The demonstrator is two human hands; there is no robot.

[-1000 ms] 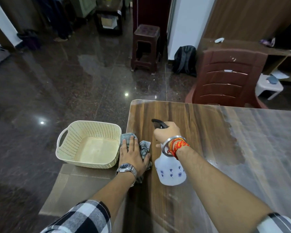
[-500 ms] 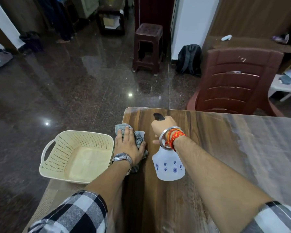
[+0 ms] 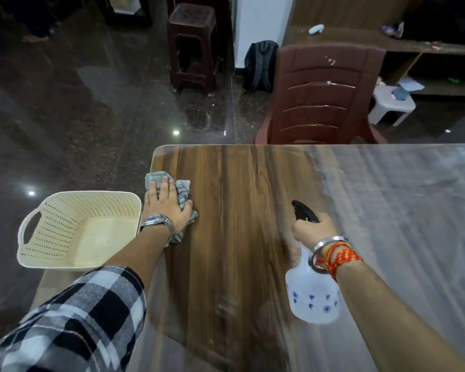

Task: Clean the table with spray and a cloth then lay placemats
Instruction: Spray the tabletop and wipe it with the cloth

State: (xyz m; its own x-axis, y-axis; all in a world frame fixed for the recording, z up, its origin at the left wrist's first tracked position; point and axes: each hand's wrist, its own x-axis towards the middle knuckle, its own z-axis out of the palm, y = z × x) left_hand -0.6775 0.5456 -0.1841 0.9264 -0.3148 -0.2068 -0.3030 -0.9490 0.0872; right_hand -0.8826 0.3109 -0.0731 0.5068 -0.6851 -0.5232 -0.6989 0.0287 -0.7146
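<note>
Left fingers [image 3: 163, 187] spread flat over the crumpled cloth [image 3: 182, 189], pressing it to the worktop [image 3: 236, 237] near the far-left corner, likely for wiping. Right fingers [image 3: 304, 230] wrapped round the neck of the spray bottle [image 3: 313, 299], nozzle aimed at the dull, filmy area right of the cloth, probably the next patch to wet. Cream basket [image 3: 73, 229] just left of the cloth, off the worktop edge. No placemats surely identifiable.
</note>
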